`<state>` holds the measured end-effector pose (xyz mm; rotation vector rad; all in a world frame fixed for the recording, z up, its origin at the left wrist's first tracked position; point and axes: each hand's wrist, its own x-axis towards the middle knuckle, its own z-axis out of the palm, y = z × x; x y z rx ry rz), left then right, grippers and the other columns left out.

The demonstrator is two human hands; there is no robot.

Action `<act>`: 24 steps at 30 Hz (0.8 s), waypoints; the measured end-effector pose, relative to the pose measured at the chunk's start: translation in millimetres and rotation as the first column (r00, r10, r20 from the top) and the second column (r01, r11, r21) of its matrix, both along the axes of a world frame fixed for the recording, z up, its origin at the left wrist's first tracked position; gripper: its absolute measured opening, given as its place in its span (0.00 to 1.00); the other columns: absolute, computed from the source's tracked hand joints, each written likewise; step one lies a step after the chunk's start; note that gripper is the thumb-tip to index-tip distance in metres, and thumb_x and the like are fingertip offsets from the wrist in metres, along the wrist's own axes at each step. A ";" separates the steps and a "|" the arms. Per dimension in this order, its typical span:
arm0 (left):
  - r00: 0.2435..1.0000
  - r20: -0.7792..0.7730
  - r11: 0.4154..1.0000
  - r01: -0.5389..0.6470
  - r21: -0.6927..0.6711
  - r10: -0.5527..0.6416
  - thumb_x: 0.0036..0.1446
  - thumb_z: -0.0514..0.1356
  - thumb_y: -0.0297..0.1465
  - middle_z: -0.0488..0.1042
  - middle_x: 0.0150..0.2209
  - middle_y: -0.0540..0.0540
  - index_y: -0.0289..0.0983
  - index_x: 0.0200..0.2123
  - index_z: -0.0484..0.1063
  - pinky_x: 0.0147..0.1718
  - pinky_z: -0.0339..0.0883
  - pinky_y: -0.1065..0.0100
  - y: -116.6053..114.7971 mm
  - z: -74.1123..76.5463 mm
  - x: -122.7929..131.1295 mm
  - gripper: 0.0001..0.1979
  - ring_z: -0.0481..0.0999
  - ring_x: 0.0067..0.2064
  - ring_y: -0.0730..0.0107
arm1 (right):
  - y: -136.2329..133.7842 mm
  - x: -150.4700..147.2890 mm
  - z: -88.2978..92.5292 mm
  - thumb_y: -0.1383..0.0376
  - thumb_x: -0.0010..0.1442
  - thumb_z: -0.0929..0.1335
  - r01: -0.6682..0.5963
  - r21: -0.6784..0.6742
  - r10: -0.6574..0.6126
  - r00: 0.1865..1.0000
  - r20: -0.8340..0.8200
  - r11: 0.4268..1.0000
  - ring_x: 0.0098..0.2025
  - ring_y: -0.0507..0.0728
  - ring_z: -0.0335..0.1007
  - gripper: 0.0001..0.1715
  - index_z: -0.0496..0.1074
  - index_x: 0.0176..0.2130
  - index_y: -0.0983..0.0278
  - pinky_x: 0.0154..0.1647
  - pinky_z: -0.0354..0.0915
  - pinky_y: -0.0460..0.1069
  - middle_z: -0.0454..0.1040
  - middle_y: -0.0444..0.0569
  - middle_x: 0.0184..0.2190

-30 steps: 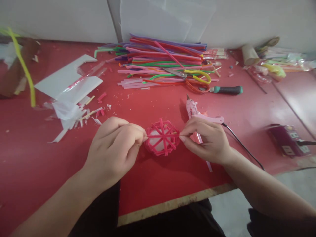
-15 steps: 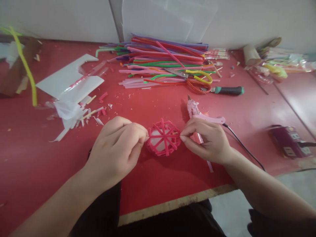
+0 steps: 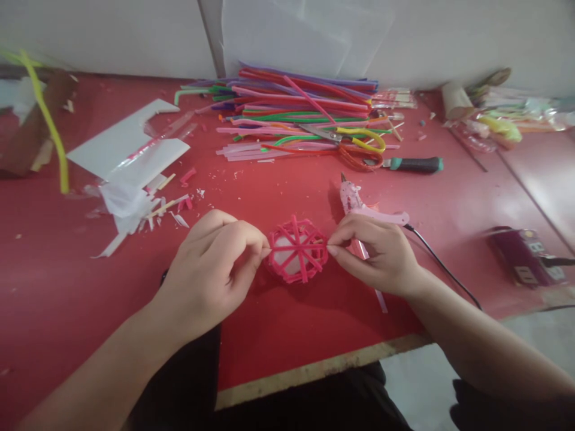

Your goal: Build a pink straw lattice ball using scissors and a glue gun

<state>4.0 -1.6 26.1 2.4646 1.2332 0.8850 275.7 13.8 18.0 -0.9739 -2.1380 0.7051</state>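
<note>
A small pink wheel-shaped frame of straw pieces [image 3: 297, 250] lies on the red table [image 3: 278, 323] near its front edge. My left hand [image 3: 215, 269] pinches the frame's left rim with thumb and forefinger, the other fingers curled. My right hand [image 3: 375, 254] pinches the right rim the same way. A thin pink straw piece runs across the frame between the two pinches. A pink hot glue gun [image 3: 359, 206] lies just behind my right hand, its black cord [image 3: 442, 272] trailing to the right.
A pile of coloured straws [image 3: 296, 111] lies at the back with yellow-handled scissors [image 3: 354, 136] and a green-and-black handled tool [image 3: 411, 164] beside it. White card and cut scraps [image 3: 130, 161] sit at the left. A purple power strip [image 3: 523, 254] is at the right.
Both hands stay pinched on the frame's rims. The left hand's fingers have shifted slightly; the frame has barely moved.
</note>
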 end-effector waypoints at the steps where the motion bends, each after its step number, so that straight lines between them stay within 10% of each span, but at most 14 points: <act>1: 1.000 0.003 1.000 0.004 -0.017 -0.004 0.61 0.59 0.21 0.77 0.35 0.51 0.41 0.36 0.63 0.40 0.62 0.65 0.4 -0.3 -0.5 0.09 0.69 0.38 0.66 | 0.3 0.2 0.4 0.75 0.58 0.69 0.001 -0.014 -0.001 1.000 0.000 1.000 0.30 0.48 0.69 0.06 0.73 0.34 0.65 0.32 0.66 0.45 0.73 0.43 0.28; 12: 0.970 -0.220 0.984 0.135 0.116 -0.107 0.61 0.53 0.20 0.75 0.32 0.46 0.38 0.37 0.67 0.35 0.61 0.61 14.3 1.4 -12.9 0.07 0.68 0.36 0.61 | 1.3 0.3 2.1 0.73 0.60 0.70 0.007 -0.043 -0.008 1.000 -0.019 0.999 0.29 0.47 0.69 0.04 0.74 0.34 0.65 0.32 0.66 0.45 0.74 0.43 0.28; 19: 0.791 -0.400 0.877 -0.475 0.074 0.462 0.65 0.55 0.34 0.74 0.33 0.47 0.39 0.43 0.68 0.36 0.59 0.62 27.1 2.4 -29.5 0.07 0.71 0.36 0.60 | 0.7 0.3 3.0 0.72 0.61 0.69 0.004 -0.035 -0.004 1.000 -0.002 0.999 0.30 0.47 0.70 0.03 0.74 0.36 0.65 0.34 0.66 0.44 0.75 0.44 0.29; 24: 0.803 -0.300 0.832 -0.552 -0.052 0.515 0.66 0.50 0.38 0.71 0.37 0.44 0.39 0.39 0.71 0.39 0.62 0.60 23.0 5.1 -19.5 0.13 0.72 0.40 0.58 | -0.9 0.3 3.8 0.69 0.62 0.69 0.032 -0.084 -0.033 0.999 -0.006 0.996 0.30 0.48 0.69 0.02 0.74 0.37 0.66 0.33 0.65 0.45 0.74 0.44 0.30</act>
